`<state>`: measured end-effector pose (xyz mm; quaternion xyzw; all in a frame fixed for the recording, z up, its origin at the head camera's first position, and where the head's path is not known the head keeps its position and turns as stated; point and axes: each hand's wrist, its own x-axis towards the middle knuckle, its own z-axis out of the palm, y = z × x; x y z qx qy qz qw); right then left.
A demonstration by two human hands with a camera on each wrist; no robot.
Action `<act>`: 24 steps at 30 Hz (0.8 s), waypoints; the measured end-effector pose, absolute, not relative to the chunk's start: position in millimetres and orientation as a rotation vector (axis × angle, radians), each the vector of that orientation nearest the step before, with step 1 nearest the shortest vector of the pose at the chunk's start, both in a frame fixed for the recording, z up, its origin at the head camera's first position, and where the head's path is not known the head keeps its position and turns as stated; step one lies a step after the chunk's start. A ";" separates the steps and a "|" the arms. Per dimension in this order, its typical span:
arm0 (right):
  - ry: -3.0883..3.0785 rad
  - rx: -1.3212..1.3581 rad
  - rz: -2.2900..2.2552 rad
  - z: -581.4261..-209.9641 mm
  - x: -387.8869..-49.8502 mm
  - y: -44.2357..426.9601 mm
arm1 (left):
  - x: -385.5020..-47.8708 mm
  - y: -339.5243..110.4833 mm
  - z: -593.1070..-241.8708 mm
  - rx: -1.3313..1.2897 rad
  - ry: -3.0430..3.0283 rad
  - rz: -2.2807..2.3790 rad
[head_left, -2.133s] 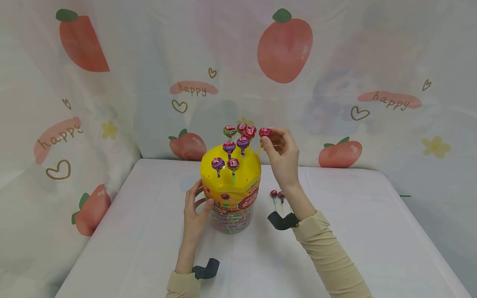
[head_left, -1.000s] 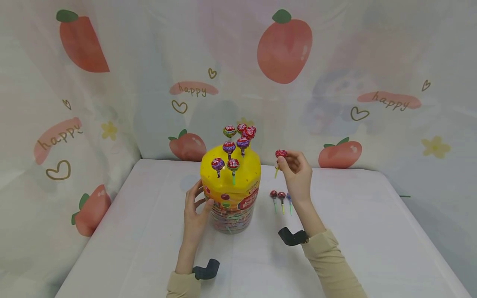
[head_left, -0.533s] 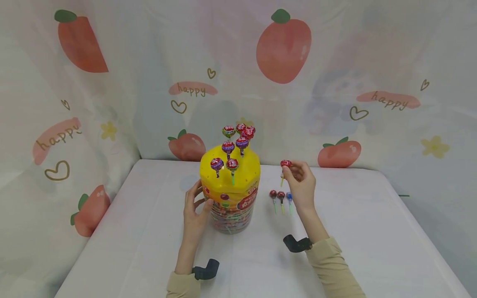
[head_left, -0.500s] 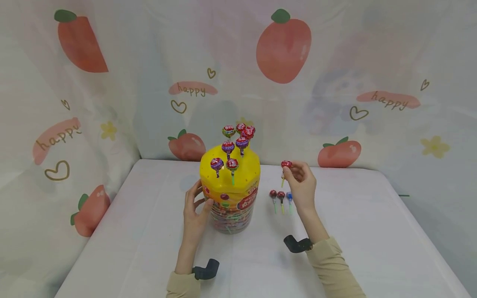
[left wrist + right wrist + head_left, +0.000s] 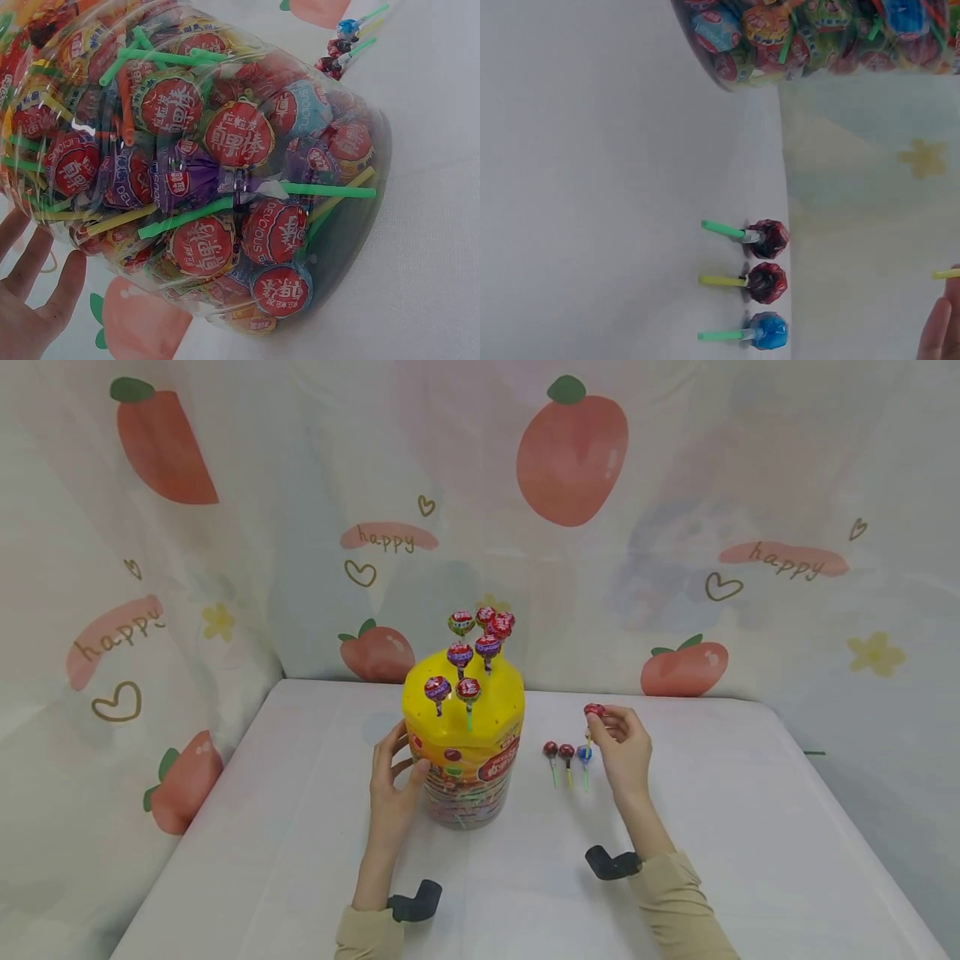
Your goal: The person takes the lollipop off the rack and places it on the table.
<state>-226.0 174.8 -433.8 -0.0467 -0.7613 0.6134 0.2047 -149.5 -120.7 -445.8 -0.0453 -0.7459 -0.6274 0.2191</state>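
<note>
A clear jar [image 5: 465, 802] packed with wrapped lollipops stands on the table under a yellow lid [image 5: 495, 710]. Several lollipops, among them a purple one [image 5: 438, 688], stick up out of the lid. My left hand [image 5: 392, 785] holds the jar's left side, thumb at the front and fingers curved round behind. To the right of the jar, my right hand [image 5: 628, 747] pinches a red lollipop [image 5: 593, 710], its yellow stick pointing down. Just below it, two dark red lollipops and a blue lollipop [image 5: 769, 331] lie in a row.
The table [image 5: 300, 860] has a white cover. A pale cloth [image 5: 450, 443] printed with fruit, hearts and words hangs behind and at the sides. Each wrist carries a black angled mount [image 5: 611, 863].
My right hand has carried the red lollipop away from the lid, moving right and down to above the row on the table. The left hand stays on the jar.
</note>
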 end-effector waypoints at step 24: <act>-2.469 -0.462 1.469 -473.9 -245.0 207.8 | -157.1 -124.0 -462.3 -0.148 -2.055 -1.689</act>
